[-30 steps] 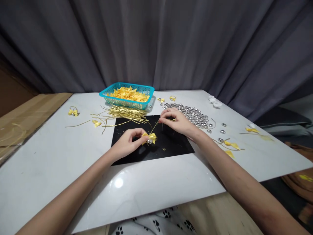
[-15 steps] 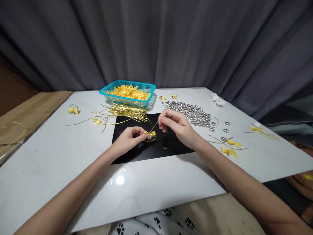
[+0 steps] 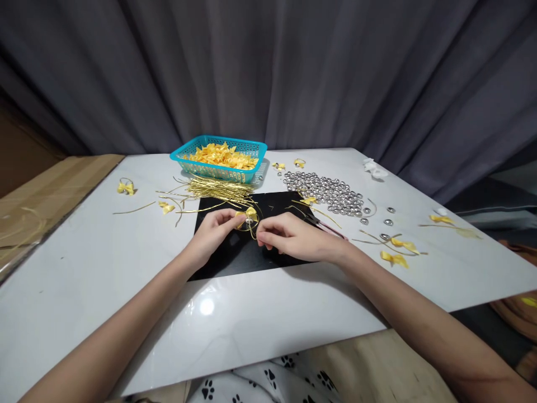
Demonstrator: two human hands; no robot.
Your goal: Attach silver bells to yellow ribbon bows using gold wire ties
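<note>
My left hand [image 3: 216, 232] pinches a small yellow ribbon bow [image 3: 251, 213] between thumb and fingertips, just above the black mat [image 3: 235, 260]. A shiny silver bead [image 3: 249, 220] sits against the bow's middle. Gold cord [image 3: 253, 232] loops around the bow and runs down to the right. At that cord's end my right hand [image 3: 289, 238] is closed, its fingertips pressed together on it; the exact grip is partly hidden. Behind the right wrist lie another yellow bow [image 3: 309, 200] with gold cord and a tool with pinkish handles [image 3: 331, 228], partly covered.
A blue basket [image 3: 218, 168] of yellow bows stands at the back, with a heap of gold cords [image 3: 220, 190] before it. Silver beads [image 3: 327, 190] spread right of centre. Loose bows [image 3: 394, 258] and cords lie at the right; a finished-looking piece [image 3: 126, 187] sits left.
My right hand has come down and left, closer to the bow, uncovering the bow and tool behind it. The held bow has turned and shifted slightly left and up.
</note>
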